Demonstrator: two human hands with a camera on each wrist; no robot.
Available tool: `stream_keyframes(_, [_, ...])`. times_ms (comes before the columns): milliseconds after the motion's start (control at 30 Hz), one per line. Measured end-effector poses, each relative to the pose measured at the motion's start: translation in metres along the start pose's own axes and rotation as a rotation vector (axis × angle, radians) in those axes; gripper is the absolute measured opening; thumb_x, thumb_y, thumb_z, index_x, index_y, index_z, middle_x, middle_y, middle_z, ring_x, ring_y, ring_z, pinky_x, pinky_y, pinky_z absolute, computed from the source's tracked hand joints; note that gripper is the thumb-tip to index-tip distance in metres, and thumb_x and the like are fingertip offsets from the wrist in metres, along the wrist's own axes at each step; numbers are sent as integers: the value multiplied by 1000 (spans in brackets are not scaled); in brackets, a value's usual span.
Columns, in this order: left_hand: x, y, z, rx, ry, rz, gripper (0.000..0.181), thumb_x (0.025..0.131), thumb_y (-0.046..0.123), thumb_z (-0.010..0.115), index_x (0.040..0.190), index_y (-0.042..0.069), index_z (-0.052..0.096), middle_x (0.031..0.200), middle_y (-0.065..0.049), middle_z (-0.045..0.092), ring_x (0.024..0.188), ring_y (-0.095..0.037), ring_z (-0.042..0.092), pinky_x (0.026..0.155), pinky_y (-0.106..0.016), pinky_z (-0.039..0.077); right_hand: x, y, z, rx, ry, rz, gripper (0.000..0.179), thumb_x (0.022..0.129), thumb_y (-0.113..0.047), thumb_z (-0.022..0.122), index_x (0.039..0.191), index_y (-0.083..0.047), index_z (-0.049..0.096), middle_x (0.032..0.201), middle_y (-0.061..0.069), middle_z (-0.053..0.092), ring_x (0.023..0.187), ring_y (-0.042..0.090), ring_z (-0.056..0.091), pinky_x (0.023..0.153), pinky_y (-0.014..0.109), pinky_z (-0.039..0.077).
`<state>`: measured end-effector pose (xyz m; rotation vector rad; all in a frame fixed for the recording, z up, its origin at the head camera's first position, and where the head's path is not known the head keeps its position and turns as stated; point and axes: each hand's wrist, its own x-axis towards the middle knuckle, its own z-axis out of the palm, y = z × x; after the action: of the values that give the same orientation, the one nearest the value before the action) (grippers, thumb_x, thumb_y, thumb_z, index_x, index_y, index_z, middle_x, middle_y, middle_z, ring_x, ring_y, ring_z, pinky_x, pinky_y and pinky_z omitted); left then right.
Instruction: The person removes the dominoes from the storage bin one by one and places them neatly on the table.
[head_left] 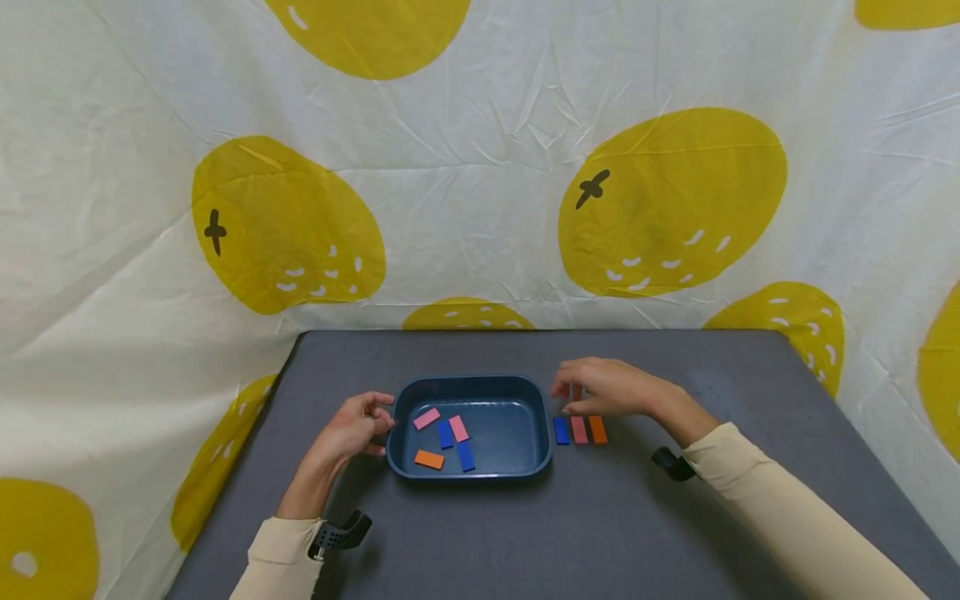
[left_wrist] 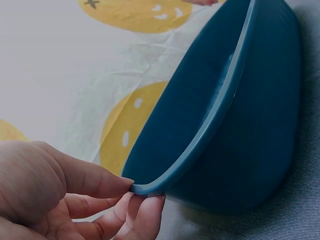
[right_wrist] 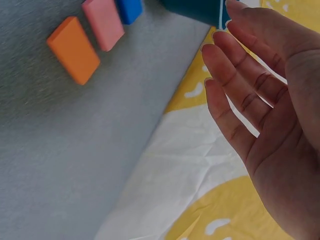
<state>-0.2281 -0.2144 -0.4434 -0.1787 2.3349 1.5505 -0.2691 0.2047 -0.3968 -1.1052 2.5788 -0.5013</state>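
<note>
A dark blue tray [head_left: 510,429] is set between the two hands, its left end pinched at the rim between thumb and fingers of the left hand [head_left: 348,432]. Inside it, five small flat blocks are scattered, mostly toward the left hand: a slanted pink block [head_left: 427,418] is lying closest to that hand, an orange block [head_left: 429,459] is placed on the wearer's side of it, and a blue block [head_left: 446,434], a second pink block [head_left: 459,428] and a second blue block [head_left: 466,456] are grouped farther toward the right hand [head_left: 611,387]. That hand is held with nothing grasped, its fingers loosely bent and spread beside the tray's opposite end; whether the rim is touched by its fingertips cannot be told. Just below it, outside the tray, three more blocks are lined up, blue [head_left: 562,431] nearest the tray, then pink [head_left: 579,430], then orange [head_left: 597,429]. All is supported by a grey table [head_left: 480,542]. Cream sleeves [head_left: 787,508] are worn behind both hands, and beyond them a white cloth [head_left: 472,225] printed with yellow fruit is hung.
</note>
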Motion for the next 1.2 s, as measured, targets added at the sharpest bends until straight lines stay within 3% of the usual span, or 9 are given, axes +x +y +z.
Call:
stream_keyframes(267, [0, 0, -1, -12, 3, -9, 40, 98, -5, 55, 138, -3, 50, 99, -17, 58, 108, -36, 64, 62, -38, 60, 22, -13, -1, -12, -38, -69, 22, 92, -25, 76, 113, -20, 70, 110, -2, 68, 89, 6, 65, 78, 30, 56])
stream_keyframes(667, [-1, 2, 0, -5, -5, 2, 40, 98, -4, 55, 137, -2, 51, 100, -17, 58, 106, -35, 64, 62, -39, 61, 59, -27, 5, -5, -107, -25, 30, 91, -30, 78, 118, -23, 69, 110, -6, 66, 93, 11, 63, 82, 29, 54])
stream_keyframes(1000, [-1, 3, 0, -8, -7, -2, 39, 98, -4, 55, 137, -2, 51, 99, -16, 58, 105, -33, 65, 62, -39, 61, 83, -40, 3, -33, -148, -77, 36, 90, -32, 79, 122, -22, 68, 111, -2, 67, 90, 10, 60, 79, 29, 52])
stream_keyframes(1200, [0, 2, -1, -7, -3, -1, 39, 99, -4, 55, 137, -1, 52, 99, -16, 59, 106, -32, 66, 63, -38, 61, 96, -43, 6, -72, -169, -101, 38, 89, -32, 80, 123, -22, 68, 110, -6, 64, 89, 9, 60, 79, 28, 52])
